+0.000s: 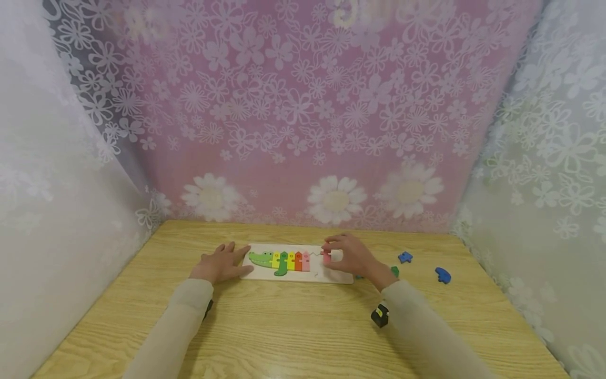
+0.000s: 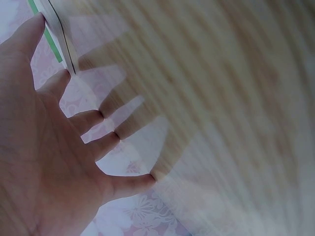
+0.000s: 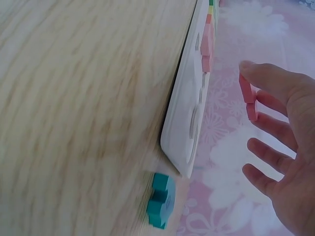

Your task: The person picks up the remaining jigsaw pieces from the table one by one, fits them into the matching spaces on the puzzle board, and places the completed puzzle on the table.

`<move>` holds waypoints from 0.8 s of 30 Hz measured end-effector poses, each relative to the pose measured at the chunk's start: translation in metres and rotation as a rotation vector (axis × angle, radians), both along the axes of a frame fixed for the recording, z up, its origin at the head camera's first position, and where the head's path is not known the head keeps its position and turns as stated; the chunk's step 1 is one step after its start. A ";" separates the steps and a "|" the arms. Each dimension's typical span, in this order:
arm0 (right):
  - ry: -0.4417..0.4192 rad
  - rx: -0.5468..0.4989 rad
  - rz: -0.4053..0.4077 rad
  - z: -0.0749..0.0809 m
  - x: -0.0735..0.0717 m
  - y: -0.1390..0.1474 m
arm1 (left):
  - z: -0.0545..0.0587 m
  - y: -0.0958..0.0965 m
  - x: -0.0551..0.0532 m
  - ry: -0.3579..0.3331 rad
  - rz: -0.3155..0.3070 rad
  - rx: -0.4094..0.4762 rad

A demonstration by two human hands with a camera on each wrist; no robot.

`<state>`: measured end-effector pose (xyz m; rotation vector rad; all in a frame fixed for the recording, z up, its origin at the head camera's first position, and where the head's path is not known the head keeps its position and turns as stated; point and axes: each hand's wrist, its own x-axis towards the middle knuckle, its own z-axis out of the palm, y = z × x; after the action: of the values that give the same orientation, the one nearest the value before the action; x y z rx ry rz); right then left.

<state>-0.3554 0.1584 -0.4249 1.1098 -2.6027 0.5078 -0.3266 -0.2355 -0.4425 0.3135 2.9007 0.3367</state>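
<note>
A white puzzle board [image 1: 331,276] lies flat on the table with a crocodile [image 1: 262,260] partly filled in: green head and leg, then yellow, green, orange and pink pieces. My left hand [image 1: 220,264] rests at the board's left end with fingers spread, its thumb and index finger touching the edge. Above the board's right part, my right hand [image 1: 352,256] pinches a pink puzzle piece [image 3: 249,96] between thumb and fingers. The right wrist view shows this piece held apart from the board, its other fingers loosely bent.
Off the board's right end lies a teal puzzle piece [image 3: 161,201]. Further right are a green piece [image 1: 395,271], a blue piece [image 1: 405,257] and a curved blue piece [image 1: 443,275]. Flower-patterned curtains [image 1: 293,116] stand behind and beside the wooden table [image 1: 293,331].
</note>
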 end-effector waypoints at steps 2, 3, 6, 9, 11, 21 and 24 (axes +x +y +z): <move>-0.035 -0.010 0.004 0.001 0.000 -0.002 | 0.000 0.000 0.001 -0.002 0.000 0.002; -0.051 -0.015 0.005 0.000 -0.001 -0.004 | 0.000 0.000 0.001 -0.004 0.001 0.005; -0.095 -0.018 0.007 0.000 -0.003 -0.007 | 0.000 0.000 0.002 -0.002 -0.001 0.003; -0.122 -0.011 0.012 -0.002 -0.006 -0.011 | -0.001 0.000 0.002 0.001 -0.001 -0.001; -0.131 -0.004 0.011 -0.004 -0.008 -0.013 | -0.001 0.000 0.002 0.005 -0.002 -0.006; -0.137 0.007 0.009 -0.009 -0.016 -0.022 | -0.001 -0.001 0.000 0.005 0.002 -0.004; -0.154 0.025 -0.001 -0.010 -0.018 -0.026 | -0.001 -0.001 -0.001 0.002 -0.001 -0.003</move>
<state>-0.3735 0.1329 -0.4353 1.1181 -2.7482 0.5839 -0.3274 -0.2362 -0.4433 0.3149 2.9025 0.3317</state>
